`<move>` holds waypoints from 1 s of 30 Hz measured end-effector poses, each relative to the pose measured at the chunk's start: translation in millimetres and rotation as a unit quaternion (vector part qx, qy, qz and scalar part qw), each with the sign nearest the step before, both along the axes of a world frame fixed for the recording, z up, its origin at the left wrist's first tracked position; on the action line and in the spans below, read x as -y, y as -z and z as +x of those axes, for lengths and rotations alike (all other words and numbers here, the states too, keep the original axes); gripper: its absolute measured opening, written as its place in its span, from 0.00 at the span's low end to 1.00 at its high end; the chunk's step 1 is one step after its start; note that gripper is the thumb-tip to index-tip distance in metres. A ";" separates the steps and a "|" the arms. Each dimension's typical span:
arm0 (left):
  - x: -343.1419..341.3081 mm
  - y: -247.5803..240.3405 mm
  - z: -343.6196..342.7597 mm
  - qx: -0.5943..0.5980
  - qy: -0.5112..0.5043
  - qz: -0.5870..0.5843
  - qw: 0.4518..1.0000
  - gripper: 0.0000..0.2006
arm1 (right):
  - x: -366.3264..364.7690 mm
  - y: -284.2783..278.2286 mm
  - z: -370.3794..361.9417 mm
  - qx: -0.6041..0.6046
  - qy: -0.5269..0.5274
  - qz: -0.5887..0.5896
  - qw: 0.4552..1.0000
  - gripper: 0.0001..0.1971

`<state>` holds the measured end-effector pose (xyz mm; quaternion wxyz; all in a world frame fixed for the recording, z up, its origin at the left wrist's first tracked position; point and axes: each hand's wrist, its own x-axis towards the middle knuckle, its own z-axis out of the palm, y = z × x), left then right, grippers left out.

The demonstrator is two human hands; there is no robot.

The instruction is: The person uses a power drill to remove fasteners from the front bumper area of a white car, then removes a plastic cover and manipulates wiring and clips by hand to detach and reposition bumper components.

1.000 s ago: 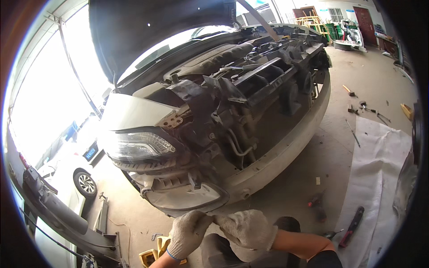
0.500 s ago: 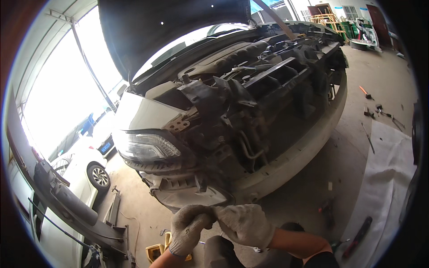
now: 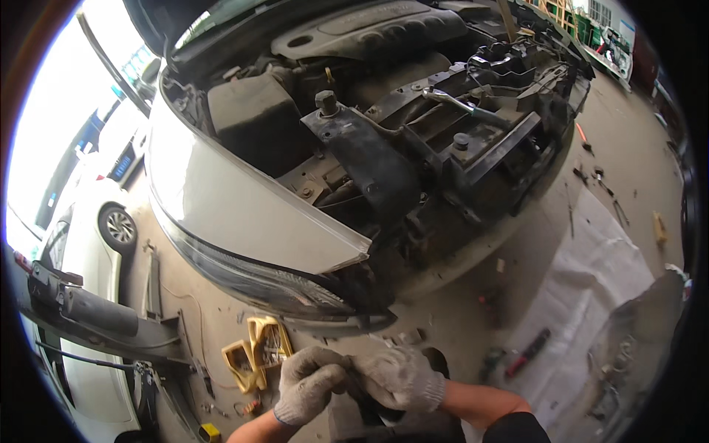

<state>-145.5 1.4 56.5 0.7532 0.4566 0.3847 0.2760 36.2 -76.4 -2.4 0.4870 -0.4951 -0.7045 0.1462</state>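
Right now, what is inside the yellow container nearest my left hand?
The yellow container nearest your left hand holds loose pieces too small to identify; anything beneath is covered.

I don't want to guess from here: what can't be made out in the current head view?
- Head view: anything between the left hand and right hand, hidden by the gloved fingers.
- Head view: most of the raised hood, cut off by the top edge.
- Head view: the small pieces in the yellow container, too small to identify.
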 end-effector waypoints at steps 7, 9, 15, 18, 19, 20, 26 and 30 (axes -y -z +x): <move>24.3 -92.9 8.9 -0.172 0.015 -0.029 0.985 0.08 | 24.9 -120.9 -0.9 -0.127 0.001 -0.206 0.970 0.13; 28.3 -116.9 16.6 -0.148 0.008 -0.070 0.987 0.09 | 25.5 -160.1 5.1 -0.103 0.003 -0.310 0.945 0.13; 28.2 -156.7 45.0 -0.140 0.024 -0.141 0.980 0.08 | 38.4 -203.2 23.8 -0.111 0.037 -0.344 0.932 0.11; 32.0 -165.8 55.5 -0.067 0.005 -0.253 0.965 0.08 | 43.9 -224.2 39.6 -0.186 0.018 -0.399 0.898 0.11; 34.3 -168.4 59.6 -0.048 -0.001 -0.278 0.959 0.08 | 45.7 -230.6 46.3 -0.208 0.007 -0.411 0.887 0.11; 37.7 -167.4 64.1 -0.052 0.001 -0.265 0.963 0.07 | 47.6 -232.2 53.2 -0.193 0.002 -0.400 0.896 0.11; 46.1 -151.6 86.3 -0.030 -0.064 -0.255 0.964 0.13 | 40.8 -222.7 94.4 -0.158 0.030 -0.452 0.877 0.12; 59.7 -138.9 82.0 -0.091 -0.144 -0.218 0.961 0.15 | 32.2 -177.4 135.9 0.025 0.022 -0.358 0.933 0.12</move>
